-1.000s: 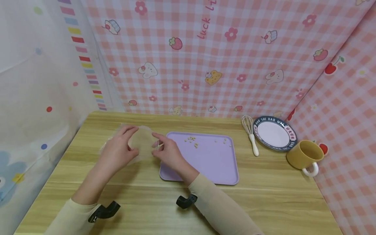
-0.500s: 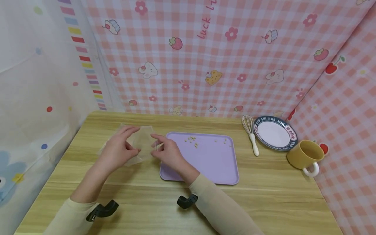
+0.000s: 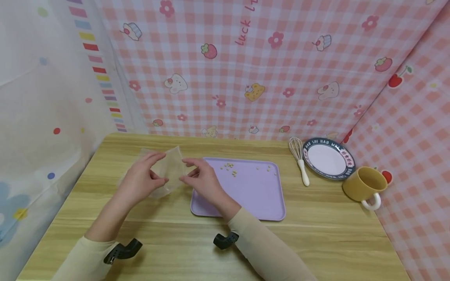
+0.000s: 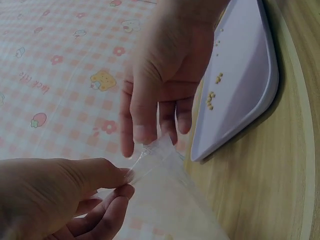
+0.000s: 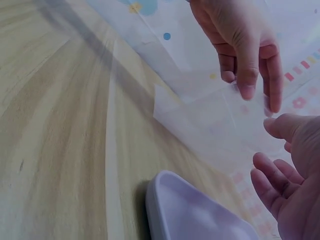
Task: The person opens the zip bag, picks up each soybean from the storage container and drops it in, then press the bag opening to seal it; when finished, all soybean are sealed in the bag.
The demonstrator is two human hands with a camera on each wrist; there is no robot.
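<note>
A clear plastic bag (image 3: 173,168) hangs between my two hands, above the table and left of the purple tray (image 3: 246,195). My left hand (image 3: 142,175) pinches it near its edge; the left wrist view shows thumb and forefinger meeting on the thin film of the bag (image 4: 167,200). At the bag's other edge is my right hand (image 3: 205,181). Its thumb and fingers are spread apart in the right wrist view, with the thumb (image 5: 282,126) right beside the film. Several small yellow pellets (image 3: 230,165) lie on the tray, toward its far side.
To the right of the tray lie a whisk (image 3: 300,162) with a white handle and a dark-rimmed plate (image 3: 328,160). A yellow mug (image 3: 363,183) with a white handle stands at the far right. Patterned cloths (image 3: 211,78) rise behind and beside the wooden table (image 3: 183,242).
The bag's right upper corner has risen and spread into a point. My right fingers have let go of its edge and shifted slightly. The left hand has stayed nearly still.
</note>
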